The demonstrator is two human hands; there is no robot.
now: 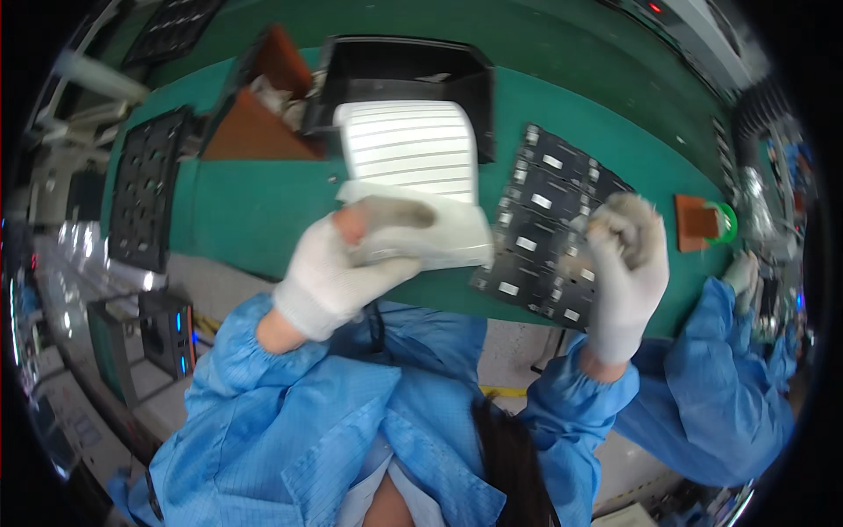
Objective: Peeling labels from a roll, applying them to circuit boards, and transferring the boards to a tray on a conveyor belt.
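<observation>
My left hand (pixel 329 277), in a white glove, grips a folded strip of white labels (pixel 408 149) with thin dark lines across it. The strip's far end rises over the front of a black bin (pixel 399 57), and its near fold bends round toward me. Over the right part of a black tray of flat dark pieces (pixel 527 215) hovers my right hand (pixel 628 272), also gloved. Its fingers are curled together and blurred; whatever they may hold is hidden. Several pieces in the tray carry small white labels.
Left of the bin stands a brown angled holder (pixel 259 132) with crumpled white material. Another black tray (pixel 145 193) lies at the table's left end. A green tape roll (pixel 726 223) sits by a brown block (pixel 694 224) at right, near a co-worker's blue sleeve (pixel 702 378).
</observation>
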